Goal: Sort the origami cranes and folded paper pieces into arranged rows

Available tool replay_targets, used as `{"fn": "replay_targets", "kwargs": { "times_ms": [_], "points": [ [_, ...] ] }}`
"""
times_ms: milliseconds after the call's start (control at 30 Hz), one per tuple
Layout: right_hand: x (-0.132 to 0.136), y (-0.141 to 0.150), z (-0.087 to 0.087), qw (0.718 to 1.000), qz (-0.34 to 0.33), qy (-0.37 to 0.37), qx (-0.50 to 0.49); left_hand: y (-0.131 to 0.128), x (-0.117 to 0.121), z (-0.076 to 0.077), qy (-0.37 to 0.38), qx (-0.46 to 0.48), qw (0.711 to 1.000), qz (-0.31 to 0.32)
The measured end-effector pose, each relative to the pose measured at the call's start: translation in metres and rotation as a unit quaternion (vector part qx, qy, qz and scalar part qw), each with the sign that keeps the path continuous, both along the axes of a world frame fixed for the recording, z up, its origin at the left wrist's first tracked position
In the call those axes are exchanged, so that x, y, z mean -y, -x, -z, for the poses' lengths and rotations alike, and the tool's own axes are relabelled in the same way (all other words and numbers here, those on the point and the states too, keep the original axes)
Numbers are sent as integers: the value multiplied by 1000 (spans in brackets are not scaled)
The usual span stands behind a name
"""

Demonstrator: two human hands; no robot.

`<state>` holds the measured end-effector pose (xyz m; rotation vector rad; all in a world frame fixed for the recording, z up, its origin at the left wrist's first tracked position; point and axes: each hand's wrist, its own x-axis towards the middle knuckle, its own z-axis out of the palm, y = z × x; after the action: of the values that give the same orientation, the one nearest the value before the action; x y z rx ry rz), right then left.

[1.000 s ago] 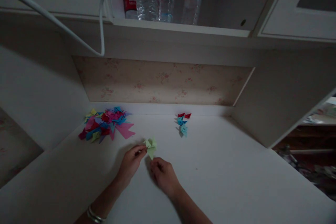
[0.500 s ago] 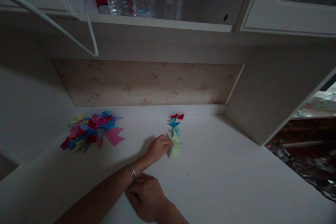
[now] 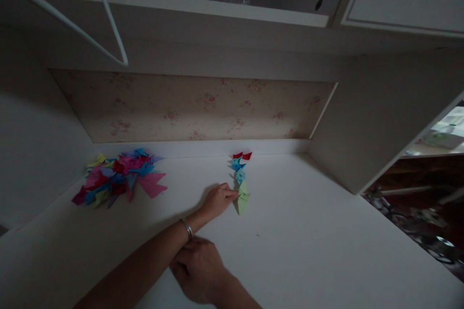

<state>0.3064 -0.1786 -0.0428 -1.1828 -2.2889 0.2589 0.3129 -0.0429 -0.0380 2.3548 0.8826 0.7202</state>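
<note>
Evidently, the pale green folded paper (image 3: pixel 243 200) is set on the white counter (image 3: pixel 308 231), its nine-o'clock edge clamped in the fingertip grip of the left hand (image 3: pixel 218 200). At twelve o'clock, light-blue (image 3: pixel 239 176), blue (image 3: pixel 237 163) and red folded papers (image 3: pixel 247 156) are lined up. At seven, the right hand (image 3: pixel 201 270) is curled beside the bracelet (image 3: pixel 187 228); its grip cannot be told. At nine, a multicoloured paper pile (image 3: pixel 118 179) is spread.
</note>
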Motion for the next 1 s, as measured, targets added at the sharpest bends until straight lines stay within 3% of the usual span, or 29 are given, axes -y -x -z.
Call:
{"fn": "replay_targets", "kwargs": {
  "times_ms": [1000],
  "points": [
    [1,-1,-1,1000,-2,4,-1,1,5,-3,-12,-20,1000,-8]
  ]
}}
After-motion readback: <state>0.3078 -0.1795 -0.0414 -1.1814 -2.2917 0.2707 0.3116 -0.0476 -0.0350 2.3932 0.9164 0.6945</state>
